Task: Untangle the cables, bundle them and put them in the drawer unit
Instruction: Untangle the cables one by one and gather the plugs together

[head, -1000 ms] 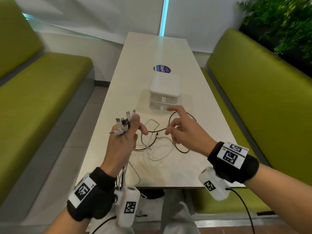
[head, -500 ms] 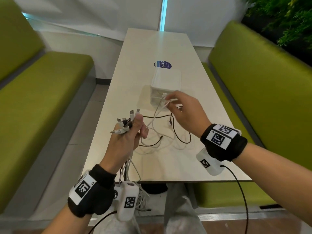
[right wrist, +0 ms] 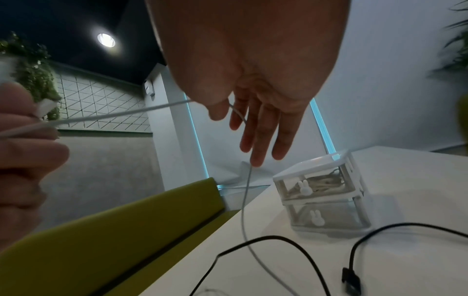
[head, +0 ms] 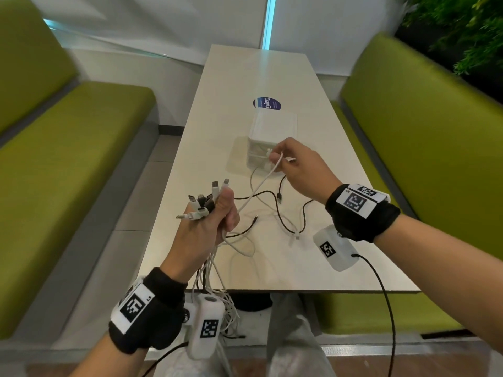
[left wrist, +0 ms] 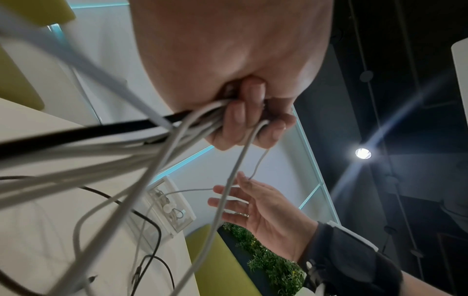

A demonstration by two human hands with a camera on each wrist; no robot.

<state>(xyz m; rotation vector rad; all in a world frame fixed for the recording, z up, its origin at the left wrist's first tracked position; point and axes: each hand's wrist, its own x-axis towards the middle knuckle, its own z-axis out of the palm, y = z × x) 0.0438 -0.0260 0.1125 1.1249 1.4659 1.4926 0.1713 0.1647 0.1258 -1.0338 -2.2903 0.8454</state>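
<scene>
The cables (head: 261, 208) are lying partly in a loose tangle on the table (head: 272, 77), black and white strands crossing at the middle, and partly gathered in my left hand (head: 209, 227). I am gripping that bunch in a closed fist at 7 o'clock, plug ends (head: 206, 197) fanning out above the thumb and the tails hanging off the near table edge. My right hand (head: 299, 167), at 1 o'clock from the tangle, is pinching one white cable (head: 255, 189) between thumb and forefinger, its other fingers spread; the strand is running taut down to the left fist. The drawer unit (head: 272, 137) is sitting at 12 o'clock, just behind the right hand, with both drawers shut and cables already showing in the top one (right wrist: 319, 184).

I am judging these cords as light, limp and slick, likely to snag at the plugs. The firm plug ends look best for holding while drawing each strand free slowly.
</scene>
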